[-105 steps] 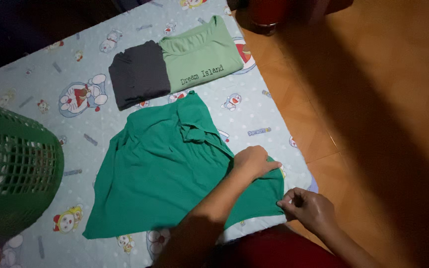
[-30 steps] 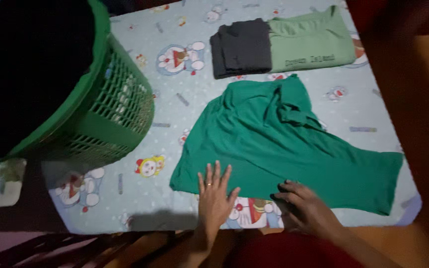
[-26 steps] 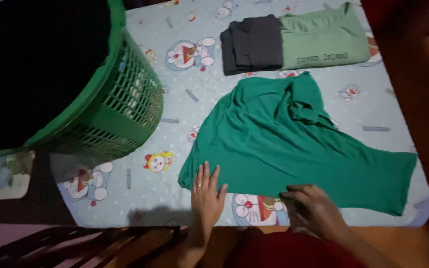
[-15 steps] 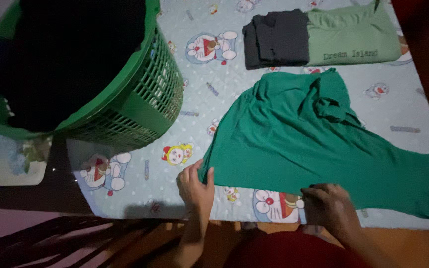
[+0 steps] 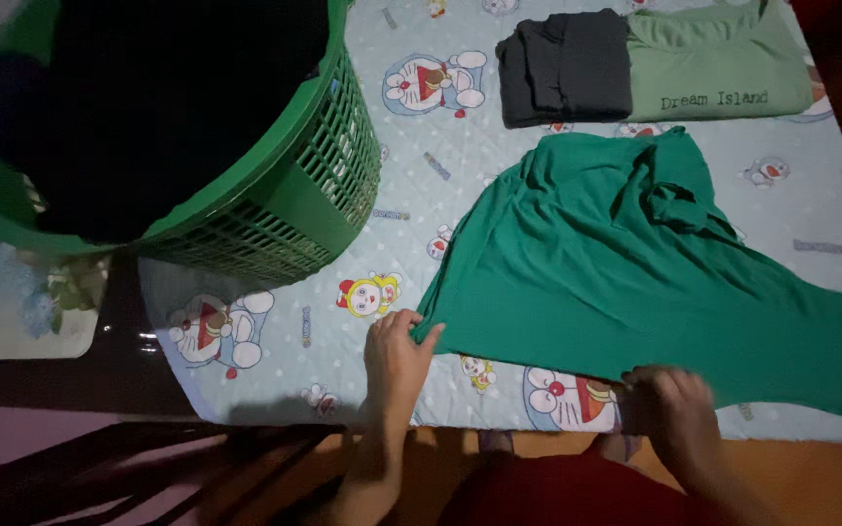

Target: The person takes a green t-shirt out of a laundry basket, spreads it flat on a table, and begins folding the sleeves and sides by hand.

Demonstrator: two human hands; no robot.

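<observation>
Green shirt (image 5: 626, 273), spread flat on the cartoon-print sheet (image 5: 411, 195) beside the green laundry basket (image 5: 275, 195), looks light, soft and floppy, best taken by its hem, where the left hand (image 5: 397, 356) fingers pinch one corner and the right hand (image 5: 674, 409) grips the near edge.

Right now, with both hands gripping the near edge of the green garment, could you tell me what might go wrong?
The left hand pinches only a corner of the bright green garment, so it could slip free. The bunched collar area may fold into a crease. The tilted green plastic laundry basket sits close by on the cartoon-print sheet, and a sweep leftward could catch it. The right hand grips the hem.
</observation>
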